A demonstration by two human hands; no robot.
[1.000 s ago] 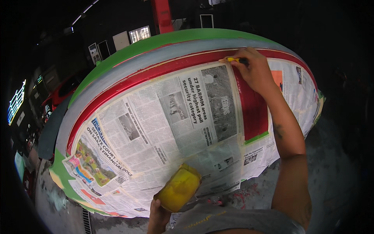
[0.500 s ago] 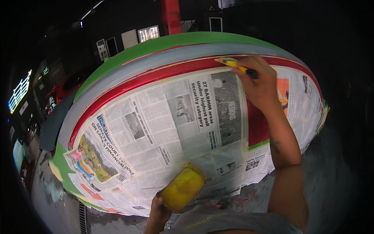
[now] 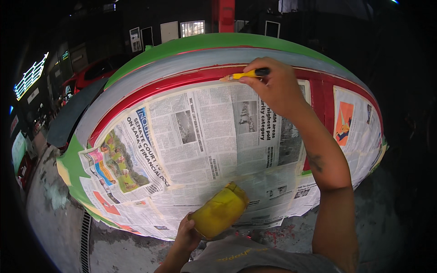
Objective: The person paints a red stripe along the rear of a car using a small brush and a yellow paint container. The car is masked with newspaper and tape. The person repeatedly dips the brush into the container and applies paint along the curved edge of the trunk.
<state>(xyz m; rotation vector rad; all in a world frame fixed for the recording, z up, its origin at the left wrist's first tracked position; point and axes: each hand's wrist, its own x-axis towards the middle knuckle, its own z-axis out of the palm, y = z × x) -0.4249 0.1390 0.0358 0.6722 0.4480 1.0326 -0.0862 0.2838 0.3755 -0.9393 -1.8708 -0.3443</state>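
Note:
Up at the masked car, my right hand [image 3: 278,86] grips a small paintbrush [image 3: 241,75] with a yellow, black-ended handle. Its bristles meet the dark red strip [image 3: 191,83] running above the papered side windows. Low in the middle, my left hand [image 3: 187,232] holds a boxy yellow container [image 3: 219,211], tilted, by its lower left end; what it contains cannot be made out. Newspaper sheets [image 3: 209,132], edged with pale masking tape, cover the windows between both hands. My fingers partly hide the brush handle.
Above the red strip lies a grey band [image 3: 182,64], with a green roof [image 3: 214,42] beyond. A floor drain grate [image 3: 85,236] runs along the concrete at lower left. Farther back stand a red car [image 3: 93,73] and a red pillar [image 3: 226,16].
My right hand has moved the brush leftward along the red strip. The view has shifted, and the yellow container sits slightly farther right in it.

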